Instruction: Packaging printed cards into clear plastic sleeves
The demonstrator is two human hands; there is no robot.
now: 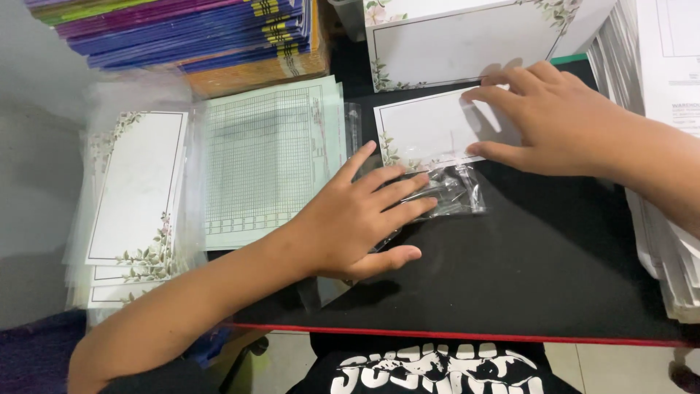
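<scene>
We are pressing our left hand [361, 219] flat on the clear, slippery plastic sleeve [456, 191] on the black table [554, 270]. Our right hand [558, 117] is pinching the thin white flower-edged card [426, 131], likely light and bendy, by its edges.

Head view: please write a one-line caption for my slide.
Left hand presses a clear plastic sleeve on a black table while right hand holds a floral-bordered card.
</scene>
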